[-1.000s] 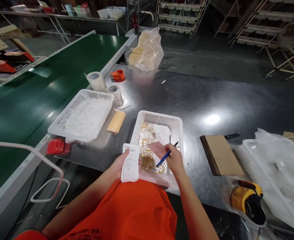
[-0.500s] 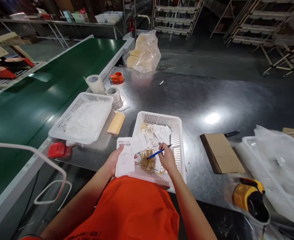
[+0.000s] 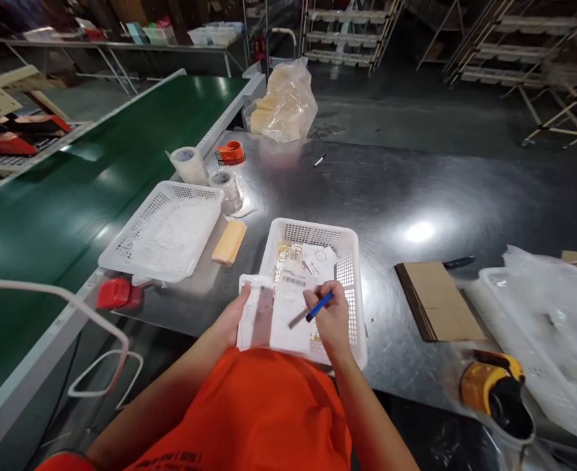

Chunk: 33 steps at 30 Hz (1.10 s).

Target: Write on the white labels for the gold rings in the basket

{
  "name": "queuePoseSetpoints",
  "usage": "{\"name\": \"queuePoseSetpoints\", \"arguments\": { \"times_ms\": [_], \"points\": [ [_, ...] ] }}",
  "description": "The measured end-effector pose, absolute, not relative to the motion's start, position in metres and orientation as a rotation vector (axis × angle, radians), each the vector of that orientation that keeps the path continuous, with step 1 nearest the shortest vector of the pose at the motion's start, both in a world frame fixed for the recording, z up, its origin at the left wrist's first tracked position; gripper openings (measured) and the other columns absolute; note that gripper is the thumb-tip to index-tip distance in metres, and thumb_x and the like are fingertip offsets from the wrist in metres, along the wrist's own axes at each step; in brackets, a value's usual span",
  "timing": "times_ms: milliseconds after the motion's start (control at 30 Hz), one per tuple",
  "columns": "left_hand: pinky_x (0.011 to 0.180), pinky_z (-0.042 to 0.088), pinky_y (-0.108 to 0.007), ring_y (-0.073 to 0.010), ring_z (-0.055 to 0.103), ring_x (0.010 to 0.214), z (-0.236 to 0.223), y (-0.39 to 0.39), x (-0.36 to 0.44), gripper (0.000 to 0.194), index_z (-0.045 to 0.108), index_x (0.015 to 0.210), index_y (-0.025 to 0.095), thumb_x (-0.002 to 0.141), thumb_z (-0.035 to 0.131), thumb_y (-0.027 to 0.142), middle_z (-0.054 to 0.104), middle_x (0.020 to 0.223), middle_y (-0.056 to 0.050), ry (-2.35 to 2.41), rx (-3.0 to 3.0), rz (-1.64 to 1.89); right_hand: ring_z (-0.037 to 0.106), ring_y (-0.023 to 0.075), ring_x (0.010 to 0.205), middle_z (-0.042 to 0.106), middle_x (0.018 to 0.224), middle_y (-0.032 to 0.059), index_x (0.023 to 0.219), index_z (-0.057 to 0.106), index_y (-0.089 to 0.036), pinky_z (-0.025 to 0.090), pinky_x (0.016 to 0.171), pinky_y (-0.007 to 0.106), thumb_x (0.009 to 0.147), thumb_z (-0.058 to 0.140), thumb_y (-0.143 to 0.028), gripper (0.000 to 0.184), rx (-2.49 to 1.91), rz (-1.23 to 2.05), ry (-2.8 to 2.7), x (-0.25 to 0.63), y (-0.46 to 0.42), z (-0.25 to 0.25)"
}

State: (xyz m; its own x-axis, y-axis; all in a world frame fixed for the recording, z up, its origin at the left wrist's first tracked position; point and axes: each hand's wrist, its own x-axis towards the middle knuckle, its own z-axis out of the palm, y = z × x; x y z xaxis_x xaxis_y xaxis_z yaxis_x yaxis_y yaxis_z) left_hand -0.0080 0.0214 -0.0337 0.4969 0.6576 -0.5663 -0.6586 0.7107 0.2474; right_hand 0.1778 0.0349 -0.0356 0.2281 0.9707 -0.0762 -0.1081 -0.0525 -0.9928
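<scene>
1. a loose printed sheet (image 3: pixel 288 320) has just swung across the white basket (image 3: pixel 313 226), covering most of the gold pieces (image 3: pixel 283 251) that showed below the pen half a second ago.
2. with its barcode face up under the blue pen (image 3: pixel 319 306), the work seems to be on the papers rather than the gold pieces; that is a judgement.
3. the left hand (image 3: pixel 228 322) grips the stack of white papers (image 3: pixel 249 327) by its outer edge; the right hand (image 3: pixel 334 322) is closed round the pen. whether the tip touches paper, i can't tell.
4. the sheet looks white and flat, its print blurred, beside the stack, over the basket on the table (image 3: pixel 416 190).
</scene>
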Motion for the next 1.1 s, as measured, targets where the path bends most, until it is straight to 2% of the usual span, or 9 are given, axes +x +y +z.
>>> {"name": "queuePoseSetpoints", "arguments": {
  "times_ms": [133, 300, 367, 467, 533, 667, 733, 867, 1100],
  "points": [
    [0.094, 0.043, -0.042, -0.0276, 0.066, 0.092, -0.033, 0.018, 0.011, 0.065, 0.059, 0.116, 0.007, 0.087, 0.039, 0.061, 0.07, 0.1, -0.016, 0.563, -0.042, 0.747, 0.043, 0.0097, 0.051, 0.048, 0.061, -0.0058, 0.072, 0.041, -0.022, 0.035, 0.049, 0.022, 0.075, 0.06, -0.029, 0.021, -1.389, 1.058, -1.284, 0.158, 0.016, -0.035],
    [0.087, 0.045, -0.042, -0.0252, 0.068, 0.073, -0.035, 0.011, 0.015, 0.042, 0.068, 0.09, 0.01, 0.09, 0.045, 0.046, 0.071, 0.08, -0.012, 0.658, -0.113, 0.602, 0.045, 0.012, 0.047, 0.05, 0.055, -0.0041, 0.073, 0.048, -0.021, 0.032, 0.048, 0.024, 0.081, 0.05, -0.026, 0.01, -1.54, 0.707, -1.612, 0.146, 0.002, -0.045],
    [0.085, 0.045, -0.044, -0.0275, 0.067, 0.072, -0.035, 0.009, 0.013, 0.044, 0.068, 0.09, 0.01, 0.089, 0.045, 0.048, 0.071, 0.076, -0.012, 0.704, -0.11, 0.564, 0.05, 0.0155, 0.054, 0.054, 0.058, -0.0007, 0.073, 0.051, -0.021, 0.033, 0.05, 0.025, 0.081, 0.051, -0.026, 0.009, -1.6, 0.493, -1.701, 0.145, 0.002, -0.047],
    [0.082, 0.046, -0.044, -0.0268, 0.066, 0.069, -0.033, 0.009, 0.012, 0.047, 0.067, 0.096, 0.01, 0.088, 0.044, 0.05, 0.07, 0.074, -0.011, 0.706, -0.117, 0.598, 0.057, 0.0233, 0.085, 0.064, 0.086, 0.0075, 0.083, 0.056, -0.02, 0.043, 0.066, 0.032, 0.081, 0.055, -0.025, 0.006, -1.523, 0.365, -1.707, 0.15, 0.005, -0.043],
    [0.081, 0.047, -0.041, -0.0246, 0.066, 0.069, -0.032, 0.009, 0.011, 0.047, 0.065, 0.1, 0.009, 0.089, 0.043, 0.049, 0.07, 0.078, -0.011, 0.698, -0.117, 0.647, 0.056, 0.0229, 0.094, 0.063, 0.1, 0.0089, 0.094, 0.055, -0.021, 0.045, 0.076, 0.035, 0.083, 0.055, -0.027, 0.012, -1.416, 0.511, -1.547, 0.155, 0.005, -0.035],
    [0.08, 0.048, -0.039, -0.0245, 0.066, 0.073, -0.033, 0.011, 0.01, 0.054, 0.065, 0.098, 0.006, 0.09, 0.04, 0.053, 0.07, 0.081, -0.014, 0.687, -0.104, 0.669, 0.052, 0.0147, 0.059, 0.058, 0.078, 0.0012, 0.106, 0.046, -0.024, 0.042, 0.053, 0.028, 0.094, 0.033, -0.042, 0.025, -1.081, 1.191, -1.132, 0.16, -0.003, -0.018],
    [0.081, 0.048, -0.037, -0.0244, 0.066, 0.075, -0.035, 0.012, 0.009, 0.055, 0.064, 0.099, 0.005, 0.09, 0.038, 0.053, 0.07, 0.081, -0.015, 0.684, -0.103, 0.67, 0.048, 0.0137, 0.056, 0.054, 0.07, -0.0011, 0.096, 0.048, -0.023, 0.039, 0.051, 0.027, 0.093, 0.033, -0.045, 0.027, -0.987, 1.384, -1.119, 0.156, -0.009, -0.014],
    [0.078, 0.048, -0.033, -0.023, 0.067, 0.074, -0.038, 0.011, 0.009, 0.053, 0.062, 0.111, 0.005, 0.092, 0.039, 0.049, 0.071, 0.082, -0.013, 0.747, -0.117, 0.68, 0.042, 0.0125, 0.056, 0.044, 0.059, -0.0019, 0.062, 0.043, -0.02, 0.036, 0.054, 0.027, 0.089, 0.044, -0.041, 0.034, -1.094, 1.27, -1.213, 0.142, -0.018, -0.021],
    [0.085, 0.047, -0.032, -0.024, 0.067, 0.085, -0.032, 0.01, 0.012, 0.057, 0.054, 0.124, 0.004, 0.094, 0.033, 0.047, 0.071, 0.093, -0.016, 0.779, -0.121, 0.69, 0.033, 0.008, 0.042, 0.035, 0.042, -0.0071, 0.048, 0.028, -0.021, 0.036, 0.05, 0.026, 0.074, 0.06, -0.032, 0.043, -1.215, 1.16, -1.263, 0.129, -0.02, -0.034]
  ]
}}
